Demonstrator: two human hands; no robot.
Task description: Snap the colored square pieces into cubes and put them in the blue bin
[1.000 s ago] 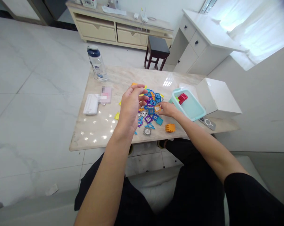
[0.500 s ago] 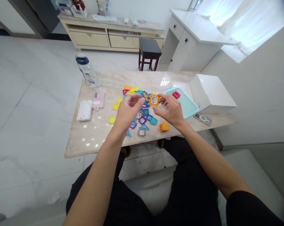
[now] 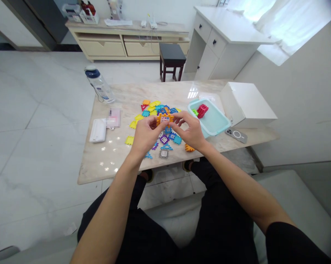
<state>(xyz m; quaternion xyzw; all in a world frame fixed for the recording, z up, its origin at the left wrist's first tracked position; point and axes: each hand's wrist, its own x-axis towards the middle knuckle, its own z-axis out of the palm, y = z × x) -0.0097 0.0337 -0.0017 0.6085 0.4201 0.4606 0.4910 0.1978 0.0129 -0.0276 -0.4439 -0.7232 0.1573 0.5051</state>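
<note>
In bright room, on pale marbled rectangular table: loose heap of multicoloured toothed plastic pieces, midway between left and right edges, close to front edge, probably spread for easy picking. Above heap, pinched between narrowed fingertips of left hand and right hand: orange toothed square plastic piece, pale-centred, gripped by opposite sides, apparently to leave middle clear. Toward right edge, open aqua plastic tub, likely containing red toothed stack against scattering.

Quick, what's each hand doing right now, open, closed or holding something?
Left hand: closed, pinching the orange piece by its left side.
Right hand: closed, pinching the same piece by its right side.
</note>
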